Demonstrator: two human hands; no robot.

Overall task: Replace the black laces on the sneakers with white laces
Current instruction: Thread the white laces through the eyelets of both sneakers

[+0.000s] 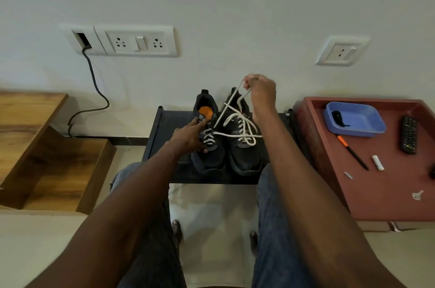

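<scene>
Two sneakers [226, 139] are sitting side by side on the dark shelf [164, 132]: the left hand [188, 137] is gripping the left one while the right hand [260, 90], directly above them, is pinching the white lace [229, 104] taut upward.

A home room: wall sockets [140, 41] at eleven o'clock, a TV remote [409, 134] at three (on a red-brown table [376, 196]), wooden shelving [47, 153] at nine.
</scene>
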